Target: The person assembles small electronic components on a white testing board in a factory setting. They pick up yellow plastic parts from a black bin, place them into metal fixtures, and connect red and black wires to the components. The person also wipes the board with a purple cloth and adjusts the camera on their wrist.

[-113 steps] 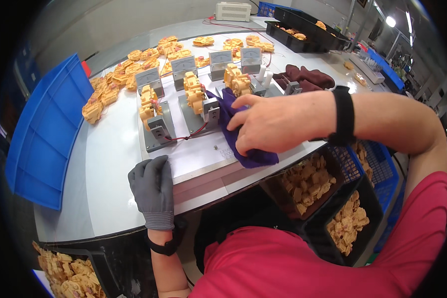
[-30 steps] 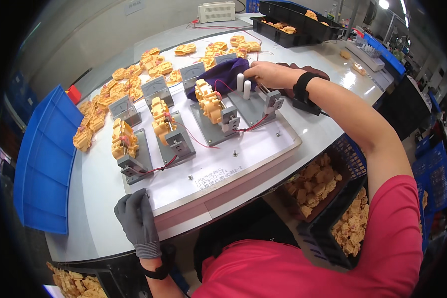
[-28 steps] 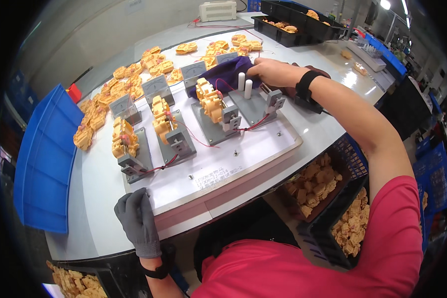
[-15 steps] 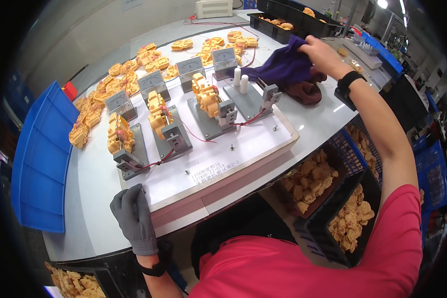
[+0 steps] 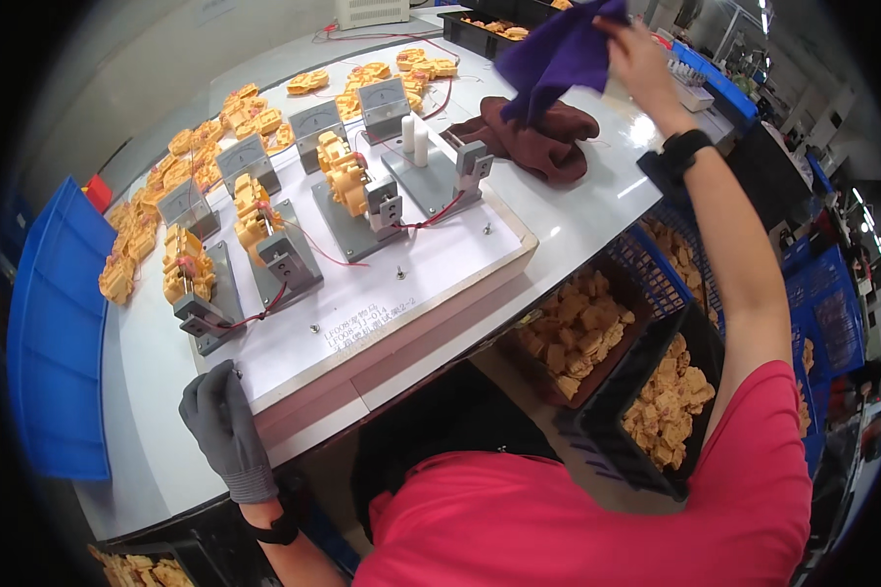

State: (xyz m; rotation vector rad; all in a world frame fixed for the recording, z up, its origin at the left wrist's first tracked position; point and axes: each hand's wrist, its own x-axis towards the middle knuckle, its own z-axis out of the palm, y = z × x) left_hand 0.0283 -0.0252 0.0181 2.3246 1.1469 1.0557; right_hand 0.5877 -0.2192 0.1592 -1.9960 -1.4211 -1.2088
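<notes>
The bare right hand (image 5: pixel 641 68) has its fingers closed on a limp dark-purple cloth (image 5: pixel 563 54), hanging below and left of them beside a crumpled maroon cloth (image 5: pixel 553 147). Farther left of those fingers, three grey metal fixtures hold yellow plastic gear assemblies (image 5: pixel 345 178); the fourth, with two white cylindrical posts (image 5: pixel 421 147), stands unfilled. The grey-gloved left hand (image 5: pixel 220 421) curls its fingers at the corner of the white rectangular board (image 5: pixel 401 298); whether they grip it, I cannot tell.
</notes>
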